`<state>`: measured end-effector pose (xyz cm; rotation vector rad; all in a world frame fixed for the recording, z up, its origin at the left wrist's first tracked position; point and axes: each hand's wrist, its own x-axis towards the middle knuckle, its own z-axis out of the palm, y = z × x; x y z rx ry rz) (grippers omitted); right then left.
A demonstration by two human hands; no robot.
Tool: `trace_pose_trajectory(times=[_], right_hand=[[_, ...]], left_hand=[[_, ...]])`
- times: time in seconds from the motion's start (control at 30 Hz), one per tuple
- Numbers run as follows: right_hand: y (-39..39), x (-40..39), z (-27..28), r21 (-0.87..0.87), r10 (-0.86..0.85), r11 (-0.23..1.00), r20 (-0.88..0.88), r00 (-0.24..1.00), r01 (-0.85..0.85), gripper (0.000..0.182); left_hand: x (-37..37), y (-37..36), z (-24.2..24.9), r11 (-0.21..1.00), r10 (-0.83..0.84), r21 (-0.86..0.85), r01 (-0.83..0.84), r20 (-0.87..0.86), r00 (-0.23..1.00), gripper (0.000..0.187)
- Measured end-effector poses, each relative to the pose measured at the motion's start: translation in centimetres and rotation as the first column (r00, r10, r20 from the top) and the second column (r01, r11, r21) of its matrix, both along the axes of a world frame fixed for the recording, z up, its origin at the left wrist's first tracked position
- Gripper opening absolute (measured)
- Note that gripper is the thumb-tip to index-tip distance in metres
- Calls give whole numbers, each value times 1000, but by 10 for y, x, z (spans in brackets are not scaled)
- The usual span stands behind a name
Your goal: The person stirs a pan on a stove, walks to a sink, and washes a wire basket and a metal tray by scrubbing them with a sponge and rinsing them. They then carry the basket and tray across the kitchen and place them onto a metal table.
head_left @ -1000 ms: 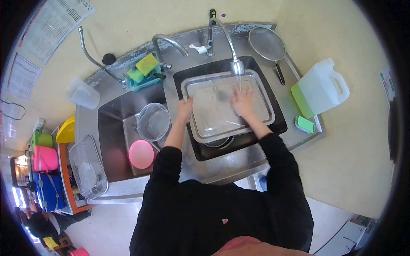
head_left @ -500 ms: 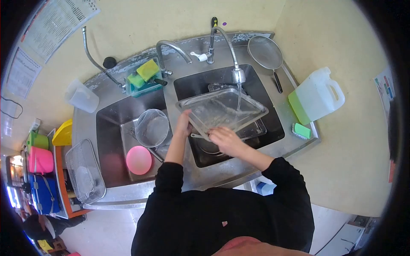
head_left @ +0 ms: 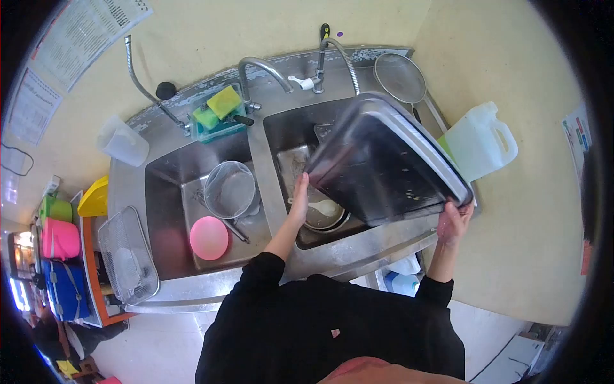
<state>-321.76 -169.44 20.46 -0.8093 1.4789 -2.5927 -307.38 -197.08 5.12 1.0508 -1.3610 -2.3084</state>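
A dark rectangular baking tray (head_left: 390, 166) with a shiny metal rim is held tilted over the right sink basin (head_left: 291, 144), smeared by motion along its far edge. My right hand (head_left: 454, 221) grips its near right corner, thumb on the near side. At its left corner my left hand (head_left: 299, 200) is closed on the edge, some fingers hidden. Beneath the tray, a pale spoon-like utensil (head_left: 325, 207) lies over a round pan (head_left: 329, 224) in the basin. The tray hides the spray tap's head and much of this basin.
In the left basin (head_left: 173, 185) are a round strainer (head_left: 230, 190) and a pink bowl (head_left: 209, 238). Sponges (head_left: 224, 101) sit in a tub (head_left: 220, 131) behind. A mesh sieve (head_left: 400, 77) and a jug of green liquid (head_left: 480, 141) stand right; a wire basket (head_left: 128, 259) lies left.
The tray has been lifted from under the running water, moved right and tipped, showing a dark face. My right hand has shifted right to its corner; my left hand has moved slightly right.
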Motion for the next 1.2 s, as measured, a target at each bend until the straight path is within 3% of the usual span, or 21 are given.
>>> trace_pose_trajectory(times=[0.07, 0.17, 0.2, 0.27, 0.3, 0.4, 0.47, 0.57, 0.6, 0.67, 0.7, 0.77, 0.83, 0.9, 1.0, 1.07, 1.13, 1.2], right_hand=[[25, -14, -22, -91, -62, 994, 77, 995, 69, 55], [36, -13, -34, -156, -88, 978, 281, 956, 136, 50], [44, -24, -53, -138, -142, 970, 339, 930, 199, 45], [51, -36, -75, -139, -80, 977, 466, 881, 162, 42], [52, -40, -87, -149, -51, 977, 534, 844, 153, 40], [48, -50, -129, -132, 18, 986, 705, 709, 106, 23], [33, -59, -143, -13, -19, 999, 801, 598, 49, 19], [12, -80, -174, 207, -68, 971, 718, 692, -119, 36], [4, -82, -174, 494, -279, 869, 540, 794, -31, 39], [-27, -75, -170, 856, -496, 453, 9, 868, 250, 45], [-42, -72, -164, 896, -364, 250, -264, 893, 366, 48], [-71, -64, -152, 755, 78, -101, -643, 762, 648, 54], [-117, -55, -161, 832, 134, -125, -526, 840, 541, 56], [-161, -39, -173, 813, 292, 108, -576, 764, 572, 48], [-198, -26, -155, 860, 486, 336, -507, 712, 383, 47], [-194, -74, -182, 934, 412, 185, -355, 839, 304, 47], [-177, -101, -204, 927, 190, 16, -371, 909, 375, 48], [-204, -95, -232, 892, 260, 47, -446, 856, 450, 48]], left_hand=[[-11, 0, -33, 988, -64, 139, 68, -30, 997, 79], [-21, 13, -34, 972, -214, 71, 225, -138, 967, 65], [-25, 17, -35, 971, -216, 62, 232, -192, 957, 52], [-28, 22, -34, 965, -198, 141, 220, -151, 968, 48], [-30, 24, -32, 962, -186, 179, 208, -132, 974, 47], [-35, 28, -32, 963, 106, 268, -30, -272, 956, 42], [-35, 14, -44, 963, 174, 248, -101, -294, 940, 41], [-37, -8, -30, 973, 228, 82, -215, -200, 953, 45], [-36, -16, -29, 970, 240, 80, -229, -186, 953, 46], [-35, -31, -27, 963, 269, 69, -261, -159, 950, 49], [-35, -37, -28, 965, 260, 79, -250, -175, 950, 49], [-34, -43, -31, 970, 239, 102, -223, -203, 949, 51], [-34, -39, -19, 959, 278, 114, -258, -221, 935, 50], [-40, -35, -14, 954, 298, 105, -280, -233, 926, 49], [-43, -39, -24, 952, 307, 95, -292, -248, 919, 45], [-32, -43, -16, 954, 299, 108, -280, -262, 918, 44], [-23, -49, -12, 949, 315, 108, -296, -265, 911, 43], [-23, -54, -14, 942, 335, 93, -322, -255, 907, 42]])
